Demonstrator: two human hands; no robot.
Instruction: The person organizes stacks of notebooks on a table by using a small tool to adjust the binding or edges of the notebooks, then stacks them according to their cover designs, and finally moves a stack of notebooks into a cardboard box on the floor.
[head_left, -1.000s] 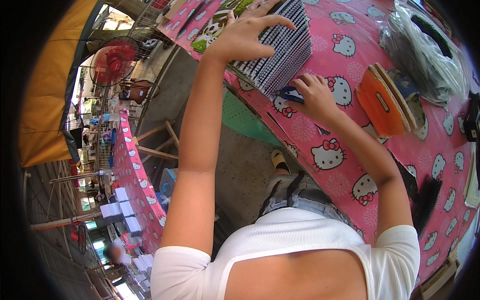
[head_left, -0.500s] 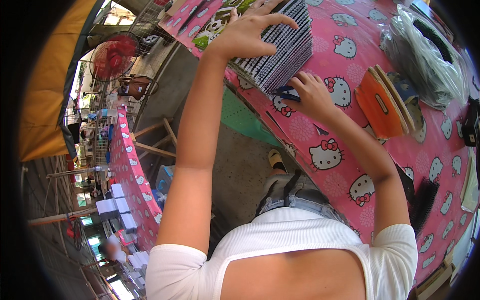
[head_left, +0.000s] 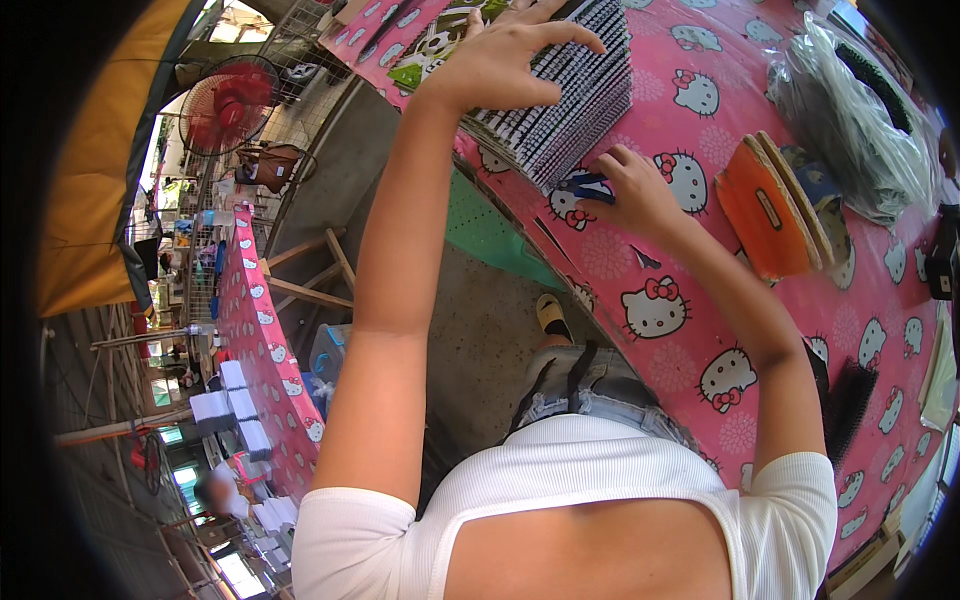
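Observation:
A tall stack of notebooks [head_left: 585,95] with dark wire spiral bindings stands at the table's far edge. Green covers with a football print [head_left: 437,47] show at its left. My left hand [head_left: 495,65] rests over the top of the stack, thumb and fingers spread wide. Beside the stack's near corner, my right hand [head_left: 635,190] grips small blue-handled pliers [head_left: 590,188]. Their jaws point toward the lowest bindings; whether they touch the wire cannot be made out.
A pink cartoon-print cover lies over the table [head_left: 610,255]. To the right are an orange purse-like case [head_left: 762,215], a clear plastic bag [head_left: 850,130] and black binding coils [head_left: 850,410]. A fan [head_left: 230,105] stands at left; a person [head_left: 222,492] sits farther back.
My right hand and the pliers have shifted slightly to the right, and more of the handles shows. My left hand stays spread on the stack. The whole view has moved a little.

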